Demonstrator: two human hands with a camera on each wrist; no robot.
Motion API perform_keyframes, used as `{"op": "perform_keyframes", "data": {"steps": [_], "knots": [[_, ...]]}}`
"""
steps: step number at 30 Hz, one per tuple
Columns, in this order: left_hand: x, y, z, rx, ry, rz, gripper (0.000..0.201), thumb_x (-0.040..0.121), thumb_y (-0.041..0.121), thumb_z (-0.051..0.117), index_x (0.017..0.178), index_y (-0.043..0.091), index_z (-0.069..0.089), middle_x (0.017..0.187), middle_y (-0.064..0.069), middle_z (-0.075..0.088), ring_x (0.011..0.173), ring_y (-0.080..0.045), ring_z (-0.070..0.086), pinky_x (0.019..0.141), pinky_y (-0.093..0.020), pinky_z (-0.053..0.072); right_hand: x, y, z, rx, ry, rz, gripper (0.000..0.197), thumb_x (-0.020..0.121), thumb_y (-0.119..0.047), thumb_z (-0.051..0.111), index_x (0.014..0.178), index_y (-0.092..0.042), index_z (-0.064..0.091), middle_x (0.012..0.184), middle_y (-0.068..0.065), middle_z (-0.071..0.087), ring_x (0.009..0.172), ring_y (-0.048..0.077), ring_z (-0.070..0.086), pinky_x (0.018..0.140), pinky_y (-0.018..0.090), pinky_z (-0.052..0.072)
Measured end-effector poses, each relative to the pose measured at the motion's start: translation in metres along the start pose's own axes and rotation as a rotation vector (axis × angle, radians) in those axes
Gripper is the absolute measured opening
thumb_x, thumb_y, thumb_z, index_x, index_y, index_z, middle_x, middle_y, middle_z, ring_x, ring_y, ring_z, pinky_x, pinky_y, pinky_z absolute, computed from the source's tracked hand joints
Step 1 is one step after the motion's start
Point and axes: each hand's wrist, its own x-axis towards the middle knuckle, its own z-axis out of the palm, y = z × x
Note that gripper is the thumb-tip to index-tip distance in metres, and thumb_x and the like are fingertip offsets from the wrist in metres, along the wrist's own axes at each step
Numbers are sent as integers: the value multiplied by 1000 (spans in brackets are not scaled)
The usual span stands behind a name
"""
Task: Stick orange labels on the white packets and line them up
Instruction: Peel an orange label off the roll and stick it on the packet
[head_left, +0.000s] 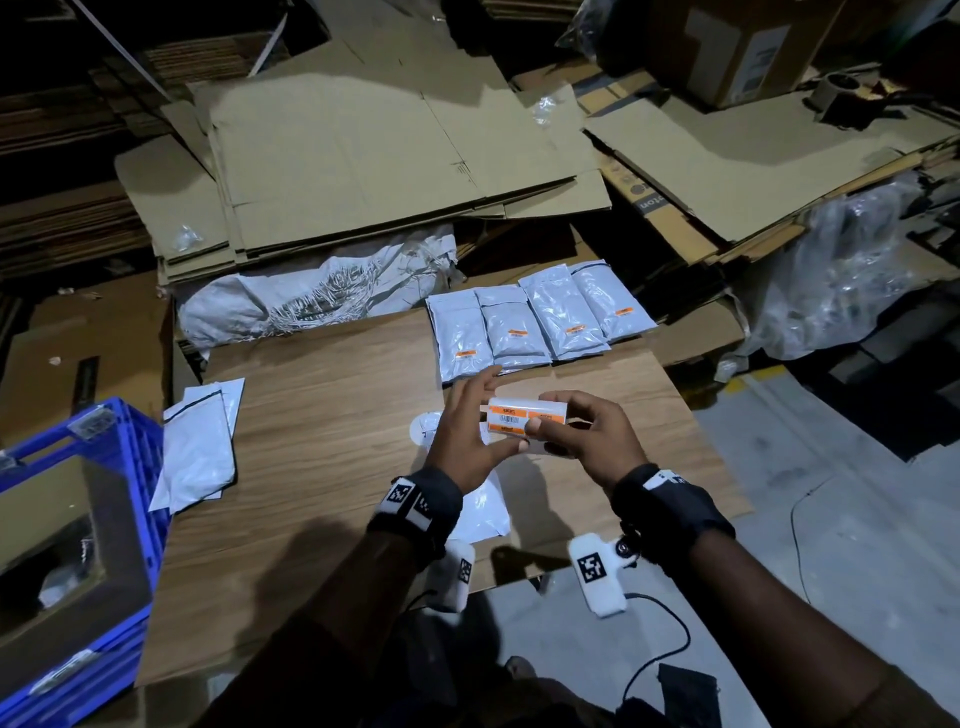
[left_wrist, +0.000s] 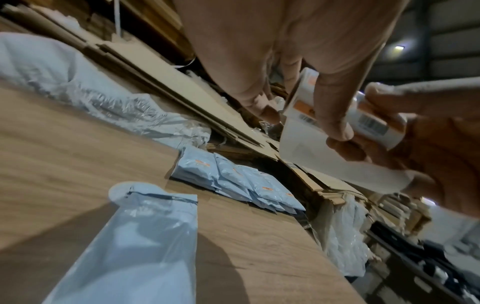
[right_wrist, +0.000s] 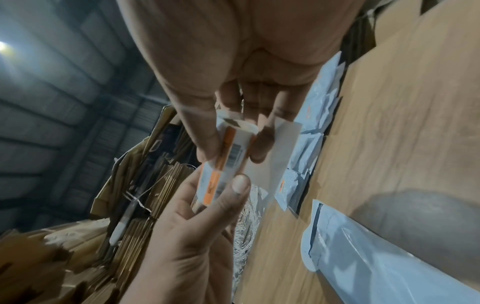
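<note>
Hidden: the unlabelled packet (head_left: 485, 512) under the hands is mostly covered in the head view. The print on the label roll (head_left: 524, 414) is unreadable.
Wrist views only: a white backing strip (left_wrist: 324, 158) hangs from the roll.
Grip: the right hand (head_left: 587, 441) curls round the roll and the left hand (head_left: 467, 436) pinches its other end, above the wooden board (head_left: 322, 415).
Count: four labelled packets (head_left: 524, 322) lie in a row at the board's far edge, with one orange label each.

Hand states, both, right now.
Left hand: pinching one end of the white roll of orange labels.
Right hand: gripping the same roll's other end.
</note>
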Motion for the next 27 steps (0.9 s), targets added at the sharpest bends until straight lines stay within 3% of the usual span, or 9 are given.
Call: {"op": "perform_keyframes", "data": {"steps": [2, 5, 7, 11, 13, 16, 19, 22, 27], "knots": [[0, -3, 0, -112, 21, -104, 93, 73, 18, 92, 149, 26, 41, 137, 1, 51, 122, -9, 57, 97, -23, 52, 0, 3, 0, 36, 44, -16, 35, 79, -7, 87, 112, -10, 74, 108, 24, 71, 82, 19, 69, 74, 36, 62], [-1, 3, 1, -340, 13, -265, 76, 80, 25, 87, 144, 23, 46, 121, -7, 69, 107, -17, 70, 92, -32, 56, 1, 6, 1, 92, 78, -45, 40, 77, -2, 86, 114, -9, 73, 100, 21, 71, 81, 17, 68, 71, 29, 59], [1, 6, 4, -462, 14, -315, 63, 86, 25, 81, 140, 18, 50, 118, -7, 71, 109, -26, 70, 90, -35, 58, 1, 7, 0, 91, 61, -70, 44, 75, -4, 89, 115, -13, 74, 102, 23, 74, 88, 22, 69, 77, 36, 61], [8, 6, 6, -531, 92, -315, 64, 81, 33, 84, 137, 18, 55, 134, -18, 63, 129, -36, 57, 105, -49, 52, -1, 6, 2, 60, 17, -98, 45, 77, -3, 87, 118, -17, 74, 103, 15, 76, 90, 19, 69, 80, 36, 59], [9, 8, 3, -558, 121, -300, 64, 78, 30, 83, 135, 18, 56, 130, -23, 64, 128, -37, 58, 106, -47, 50, -2, 7, 2, 42, 5, -117, 45, 78, -12, 87, 120, -21, 74, 101, 6, 76, 92, 18, 68, 86, 39, 59], [9, 10, -1, -571, 111, -283, 60, 80, 20, 80, 134, 17, 55, 124, -13, 70, 119, -30, 64, 105, -45, 49, -4, 7, -2, 42, -6, -135, 37, 84, -22, 80, 120, -23, 74, 92, 3, 69, 96, 25, 68, 97, 39, 51], [7, 12, -5, -521, 60, -267, 60, 80, 18, 79, 134, 15, 53, 116, 3, 74, 108, -20, 68, 101, -43, 49, -2, 0, -6, 211, 2, -73, 28, 96, -11, 67, 123, -15, 71, 111, -2, 73, 104, 16, 65, 91, 28, 49], [4, 10, -10, -434, -51, -265, 62, 82, 21, 81, 137, 23, 52, 122, -6, 72, 117, -25, 66, 104, -42, 50, 5, -12, -15, 423, 31, -11, 40, 94, -4, 65, 133, -15, 62, 117, 5, 71, 104, 20, 66, 81, 27, 56], [5, 6, -16, -346, -177, -229, 60, 80, 25, 83, 132, 37, 55, 114, -19, 71, 107, -29, 67, 101, -44, 51, 21, -28, -33, 320, 4, -48, 62, 87, 4, 73, 139, -27, 59, 103, 11, 68, 87, 23, 69, 79, 35, 59]]}}
